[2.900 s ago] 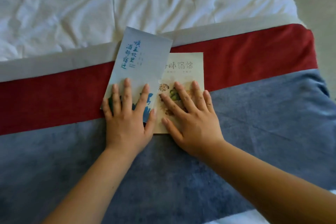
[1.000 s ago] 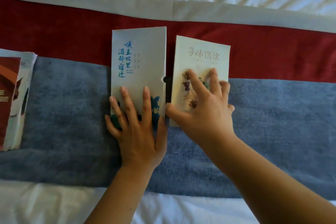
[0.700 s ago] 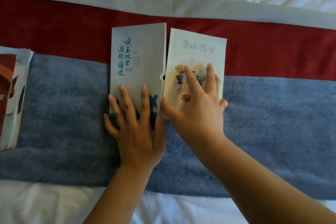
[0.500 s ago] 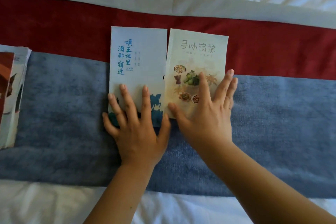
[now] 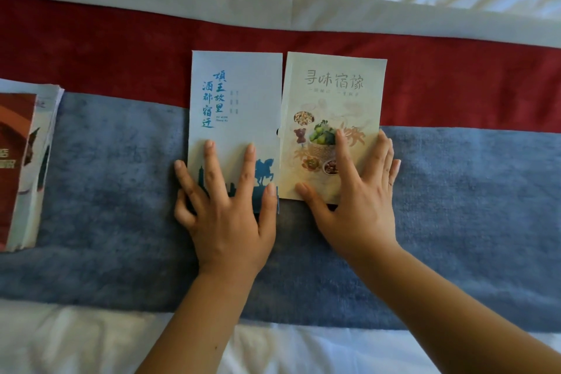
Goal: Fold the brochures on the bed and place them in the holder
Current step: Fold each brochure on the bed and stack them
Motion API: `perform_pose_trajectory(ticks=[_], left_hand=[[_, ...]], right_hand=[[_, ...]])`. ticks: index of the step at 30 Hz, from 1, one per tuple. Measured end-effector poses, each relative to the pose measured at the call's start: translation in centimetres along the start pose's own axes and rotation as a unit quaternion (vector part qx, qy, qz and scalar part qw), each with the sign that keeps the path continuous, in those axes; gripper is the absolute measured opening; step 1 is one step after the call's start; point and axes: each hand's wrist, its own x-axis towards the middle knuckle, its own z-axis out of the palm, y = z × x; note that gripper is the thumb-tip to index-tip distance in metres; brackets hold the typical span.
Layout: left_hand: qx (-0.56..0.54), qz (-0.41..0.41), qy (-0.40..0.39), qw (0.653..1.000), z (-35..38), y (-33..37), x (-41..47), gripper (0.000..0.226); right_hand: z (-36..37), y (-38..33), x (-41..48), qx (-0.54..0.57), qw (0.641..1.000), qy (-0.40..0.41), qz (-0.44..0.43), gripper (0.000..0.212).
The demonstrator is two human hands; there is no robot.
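Both hands flat, fingers straight & spread, gripping nothing. Left hand (image 5: pixel 226 215) presses the lower part of the blue brochure (image 5: pixel 236 100). Right hand (image 5: pixel 358 206) presses the lower half of the cream brochure (image 5: pixel 334 94) w/ food pics. The two lie side by side btwn the thumbs, long edges touching or nearly so, running away past the fingertips across the blue & red runner (image 5: pixel 470 206) of the bed (image 5: pixel 91 343). Prob reason for the flat palms: soft bedding gives no hard backing, so weight thru the palms sets the creases & stops folded panels springing open. Covers face up, so both look already folded. A stack of brochures (image 5: pixel 27 167) sits well out beyond the left hand, apart from it; waiting or done, can't tell. Holder not in view, so placing isn't done yet; next prob means gathering both up together
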Motion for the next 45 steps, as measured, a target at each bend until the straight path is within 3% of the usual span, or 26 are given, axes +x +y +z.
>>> perform_pose_trajectory(ticks=[4,9,13,18,25,28,31,35,40,45], left_hand=[[0.008,-0.001,-0.008,1.0,-0.1,0.2,0.2,0.074],[0.012,-0.021,-0.007,1.0,-0.4,0.6,0.8,0.085],[0.01,-0.032,-0.023,0.999,-0.5,0.8,1.3,0.082],[-0.008,-0.032,-0.024,0.999,-0.3,0.8,1.2,0.079],[-0.035,-0.034,-0.018,0.999,0.0,0.7,1.2,0.079],[-0.056,-0.034,-0.011,0.998,-0.1,0.7,1.2,0.078],[-0.074,-0.029,-0.003,0.997,-0.2,0.6,1.0,0.078],[-0.085,-0.016,0.005,0.996,-0.1,0.3,0.7,0.077],[-0.088,-0.019,0.011,0.996,0.0,0.3,0.7,0.075],[-0.091,-0.023,0.014,0.996,-0.1,0.4,0.8,0.076]], right_hand=[[0.2,0.4,-0.7,0.073,0.997,0.019,0.001,0.096],[-1.2,0.2,-0.4,0.227,0.968,0.06,0.094,0.113],[-2.7,0.4,1.0,0.228,0.966,0.007,0.124,0.119],[-3.6,1.5,1.5,0.269,0.951,-0.009,0.153,0.108],[-3.8,2.1,0.8,0.245,0.964,-0.03,0.097,0.112],[-3.8,1.8,1.0,0.258,0.958,-0.039,0.115,0.115],[-4.0,2.0,1.3,0.319,0.935,-0.058,0.144,0.107],[-4.3,2.3,1.5,0.418,0.892,-0.051,0.162,0.066],[-5.0,2.2,1.1,0.488,0.855,0.007,0.174,0.071],[-4.6,1.6,0.8,0.469,0.871,0.022,0.142,0.073]])
